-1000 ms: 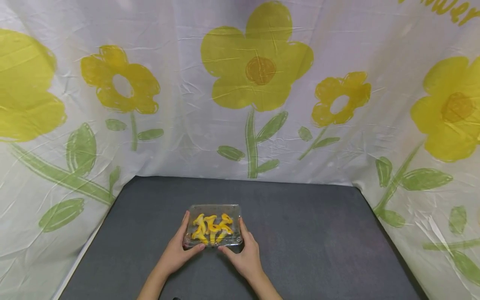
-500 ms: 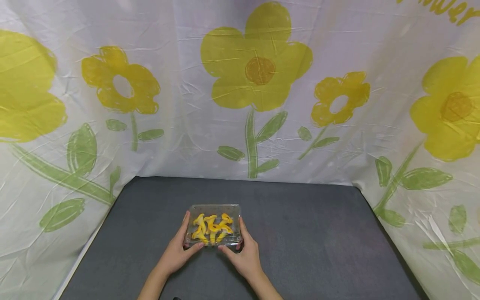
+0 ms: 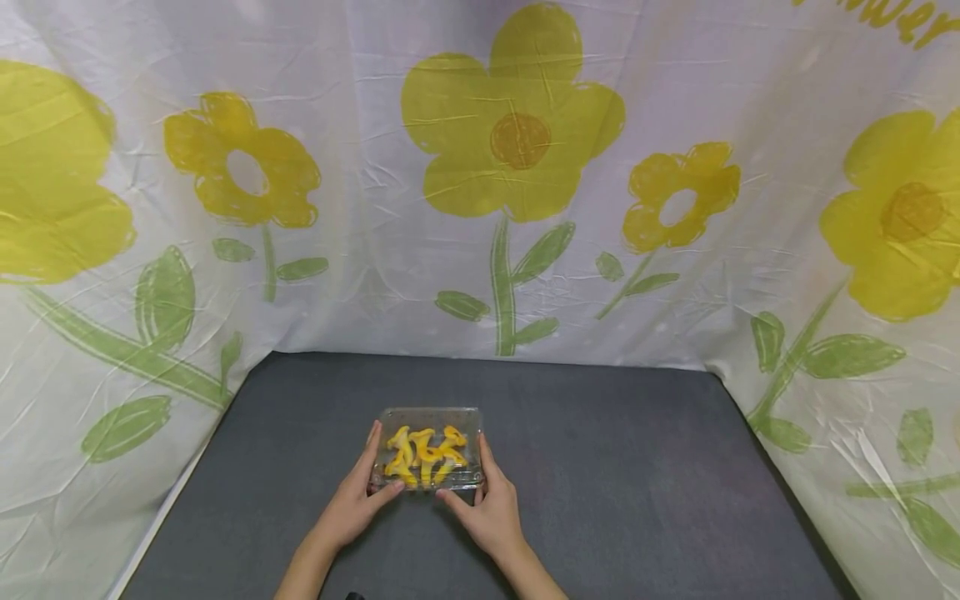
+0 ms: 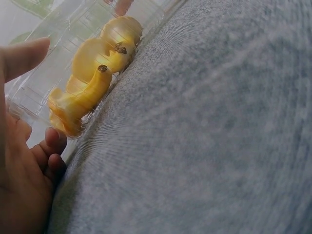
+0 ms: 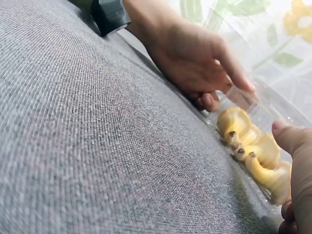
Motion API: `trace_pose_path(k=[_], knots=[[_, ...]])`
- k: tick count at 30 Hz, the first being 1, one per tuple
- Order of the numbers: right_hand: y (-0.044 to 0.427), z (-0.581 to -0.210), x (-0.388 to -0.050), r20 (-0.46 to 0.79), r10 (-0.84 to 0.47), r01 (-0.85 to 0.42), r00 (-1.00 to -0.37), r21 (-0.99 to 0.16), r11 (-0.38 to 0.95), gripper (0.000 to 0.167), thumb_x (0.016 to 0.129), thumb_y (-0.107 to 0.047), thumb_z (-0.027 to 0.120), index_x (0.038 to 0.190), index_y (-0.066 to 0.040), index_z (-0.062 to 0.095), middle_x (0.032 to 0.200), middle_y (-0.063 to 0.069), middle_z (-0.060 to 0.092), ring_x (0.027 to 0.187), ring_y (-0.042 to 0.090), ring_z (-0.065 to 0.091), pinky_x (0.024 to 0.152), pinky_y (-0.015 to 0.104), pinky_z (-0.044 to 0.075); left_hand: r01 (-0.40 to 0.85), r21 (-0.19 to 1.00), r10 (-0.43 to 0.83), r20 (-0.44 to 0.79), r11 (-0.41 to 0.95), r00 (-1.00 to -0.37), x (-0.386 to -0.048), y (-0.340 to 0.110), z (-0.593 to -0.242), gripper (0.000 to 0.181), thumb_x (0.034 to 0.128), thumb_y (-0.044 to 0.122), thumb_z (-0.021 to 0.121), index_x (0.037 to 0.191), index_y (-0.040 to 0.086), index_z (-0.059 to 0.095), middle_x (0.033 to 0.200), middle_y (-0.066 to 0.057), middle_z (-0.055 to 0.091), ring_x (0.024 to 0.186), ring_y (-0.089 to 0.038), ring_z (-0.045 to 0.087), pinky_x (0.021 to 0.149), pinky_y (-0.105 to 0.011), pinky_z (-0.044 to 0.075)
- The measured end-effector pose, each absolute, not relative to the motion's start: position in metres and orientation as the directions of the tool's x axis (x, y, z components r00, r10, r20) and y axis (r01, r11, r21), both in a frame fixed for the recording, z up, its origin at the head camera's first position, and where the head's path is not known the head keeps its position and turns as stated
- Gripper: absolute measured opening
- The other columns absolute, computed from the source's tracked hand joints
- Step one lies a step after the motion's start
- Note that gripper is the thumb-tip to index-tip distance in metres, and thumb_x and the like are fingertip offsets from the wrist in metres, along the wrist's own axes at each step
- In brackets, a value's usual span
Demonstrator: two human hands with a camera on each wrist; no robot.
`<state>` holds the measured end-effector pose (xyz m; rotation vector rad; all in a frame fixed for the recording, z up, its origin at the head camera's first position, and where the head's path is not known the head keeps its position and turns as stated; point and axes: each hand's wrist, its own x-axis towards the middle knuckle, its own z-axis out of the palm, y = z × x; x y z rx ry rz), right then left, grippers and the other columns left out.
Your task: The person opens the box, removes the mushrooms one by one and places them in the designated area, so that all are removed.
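Clear box gripped at both ends, long axis running left to right

The clear box (image 3: 429, 415), with yellow mushrooms (image 3: 426, 454) inside, is left of the middle of the dark table (image 3: 615, 475). A wider stretch of table lies to its right than to its left; a narrower strip separates it from the far edge, where the flowered curtain (image 3: 367, 283) hangs. One long side faces the person, roughly parallel to that edge. The left hand (image 3: 351, 503) and right hand (image 3: 495, 508) grip opposite ends, fingers along the short sides, thumbs at the near edge, their tips apart. Whether the base touches the table: cannot tell. Compared with one second ago: box in nearly the same place; left thumb tip shifted slightly left
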<state>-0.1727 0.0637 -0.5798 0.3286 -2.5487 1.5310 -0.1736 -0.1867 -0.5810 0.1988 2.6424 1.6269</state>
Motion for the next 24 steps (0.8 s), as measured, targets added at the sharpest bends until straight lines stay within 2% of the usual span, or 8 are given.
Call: trace_pose_path(k=[2,5,10,15,17,19,22,24], knots=[[0.0636,-0.5792,-0.1729,0.241,-0.112,-0.266,-0.964,-0.849,0.458,0.110,0.084,-0.042,0.092,0.166,-0.002,0.032,0.094,0.003,0.061,0.044,-0.004,0.037,0.048,0.017,0.039,0.103,0.895,0.139,0.046,0.435,-0.989,-0.1737,-0.1876,-0.5812,0.099,0.1021,0.034,0.073,0.173,0.022,0.006,0.179,-0.009,0.001,0.124,-0.028,0.055,0.081,-0.027,0.047],[0.0634,-0.5789,-0.1733,0.245,-0.115,-0.270,-0.963,-0.846,0.460,0.110,0.084,-0.042,0.092,0.166,-0.002,0.031,0.096,0.004,0.063,0.044,-0.005,0.036,0.048,0.016,0.039,0.121,0.894,0.156,0.059,0.431,-0.986,-0.1733,-0.1881,-0.5799,0.095,0.1050,0.034,0.068,0.173,0.020,0.004,0.179,-0.010,0.000,0.158,-0.040,0.022,0.095,-0.032,0.048],[0.0633,-0.5785,-0.1735,0.257,-0.119,-0.282,-0.959,-0.838,0.467,0.110,0.084,-0.041,0.092,0.166,0.000,0.032,0.102,0.005,0.065,0.044,-0.006,0.034,0.048,0.016,0.039,0.150,0.898,0.181,0.081,0.414,-0.980,-0.1724,-0.1874,-0.5768,0.089,0.1086,0.031,0.062,0.173,0.017,0.003,0.178,-0.014,-0.002,0.160,-0.047,0.008,0.111,-0.053,0.043],[0.0634,-0.5787,-0.1732,0.261,-0.126,-0.290,-0.957,-0.832,0.473,0.109,0.084,-0.041,0.092,0.166,0.000,0.032,0.099,0.003,0.063,0.043,-0.006,0.033,0.048,0.016,0.038,0.137,0.933,0.199,0.073,0.332,-0.977,-0.1718,-0.1871,-0.5750,0.084,0.1106,0.026,0.058,0.173,0.016,0.003,0.178,-0.014,-0.006,0.161,-0.046,-0.004,0.122,-0.071,0.012],[0.0637,-0.5793,-0.1731,0.263,-0.126,-0.291,-0.957,-0.833,0.472,0.109,0.084,-0.041,0.092,0.165,0.000,0.032,0.099,0.003,0.063,0.043,-0.006,0.032,0.048,0.016,0.038,0.126,0.935,0.199,0.061,0.331,-0.978,-0.1719,-0.1872,-0.5750,0.083,0.1108,0.026,0.056,0.173,0.016,0.003,0.178,-0.013,-0.007,0.162,-0.044,-0.005,0.125,-0.063,0.009],[0.0640,-0.5802,-0.1733,0.264,-0.125,-0.291,-0.956,-0.832,0.472,0.109,0.084,-0.042,0.092,0.166,0.000,0.032,0.101,0.004,0.064,0.043,-0.007,0.032,0.047,0.016,0.038,0.119,0.933,0.199,0.052,0.341,-0.979,-0.1721,-0.1873,-0.5758,0.081,0.1114,0.026,0.055,0.173,0.017,0.003,0.178,-0.012,-0.007,0.162,-0.041,-0.005,0.127,-0.042,0.010],[0.0646,-0.5816,-0.1738,0.263,-0.126,-0.291,-0.956,-0.833,0.471,0.109,0.084,-0.041,0.092,0.166,0.000,0.032,0.098,0.004,0.063,0.042,-0.007,0.031,0.047,0.016,0.037,0.122,0.933,0.203,0.054,0.338,-0.978,-0.1719,-0.1873,-0.5767,0.080,0.1121,0.025,0.053,0.173,0.018,0.002,0.178,-0.012,-0.007,0.162,-0.040,-0.006,0.116,-0.012,0.011],[0.0649,-0.5821,-0.1742,0.261,-0.129,-0.291,-0.957,-0.833,0.471,0.109,0.084,-0.042,0.092,0.166,0.000,0.032,0.094,0.003,0.061,0.041,-0.007,0.031,0.047,0.016,0.037,0.130,0.934,0.205,0.063,0.332,-0.977,-0.1718,-0.1868,-0.5770,0.078,0.1125,0.022,0.052,0.173,0.017,0.002,0.178,-0.012,-0.008,0.162,-0.040,-0.006,0.106,-0.001,0.011]])
